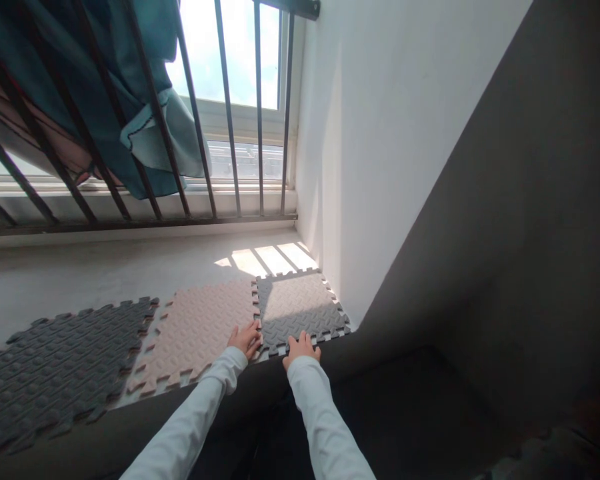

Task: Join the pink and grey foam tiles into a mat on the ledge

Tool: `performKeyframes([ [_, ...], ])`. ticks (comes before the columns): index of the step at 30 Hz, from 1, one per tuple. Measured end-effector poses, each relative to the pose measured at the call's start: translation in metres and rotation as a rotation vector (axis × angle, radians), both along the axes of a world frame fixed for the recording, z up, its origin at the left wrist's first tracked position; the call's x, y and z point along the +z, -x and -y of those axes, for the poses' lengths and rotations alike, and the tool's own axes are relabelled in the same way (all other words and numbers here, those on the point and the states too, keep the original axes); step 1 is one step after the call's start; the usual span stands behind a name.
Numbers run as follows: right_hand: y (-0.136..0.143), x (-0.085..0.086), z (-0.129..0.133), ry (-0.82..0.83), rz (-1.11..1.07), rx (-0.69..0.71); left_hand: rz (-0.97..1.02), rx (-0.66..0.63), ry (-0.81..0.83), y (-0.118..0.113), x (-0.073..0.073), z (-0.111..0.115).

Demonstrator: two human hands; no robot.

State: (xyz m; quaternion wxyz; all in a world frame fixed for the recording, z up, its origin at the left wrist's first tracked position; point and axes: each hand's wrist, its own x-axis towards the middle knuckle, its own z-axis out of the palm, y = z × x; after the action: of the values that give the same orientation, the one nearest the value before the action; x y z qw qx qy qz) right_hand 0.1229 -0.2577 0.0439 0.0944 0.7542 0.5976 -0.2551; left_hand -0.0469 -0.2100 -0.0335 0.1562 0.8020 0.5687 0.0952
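A grey foam puzzle mat [300, 303] lies on the window ledge against the white wall, with a pink foam puzzle mat [207, 320] directly to its left. My left hand [247, 339] rests on the pink mat's right front corner, close to the seam, its fingers stretched out. Fingers spread, my right hand [302, 348] touches the front edge of the grey mat. Farther left is a dark foam puzzle mat [75, 363], with a narrow gap between it and the pink one. Notched edges show on all three mats.
Dark metal bars [225, 113] stand before the window, with blue-green cloth [150, 73] hanging behind them. The white wall [385, 133] bounds the ledge [105, 263] on the right. Beyond the ledge's front edge the space drops into shadow.
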Motion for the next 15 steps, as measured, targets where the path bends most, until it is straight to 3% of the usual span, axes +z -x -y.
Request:
performKeyframes([
  [11, 0.001, 0.007, 0.004, -0.009, 0.02, 0.004, -0.13, 0.136, 0.18, -0.014, 0.015, -0.012],
  [15, 0.001, 0.006, 0.004, -0.021, 0.027, 0.005, -0.188, 0.189, 0.133, -0.013, 0.018, -0.025],
])
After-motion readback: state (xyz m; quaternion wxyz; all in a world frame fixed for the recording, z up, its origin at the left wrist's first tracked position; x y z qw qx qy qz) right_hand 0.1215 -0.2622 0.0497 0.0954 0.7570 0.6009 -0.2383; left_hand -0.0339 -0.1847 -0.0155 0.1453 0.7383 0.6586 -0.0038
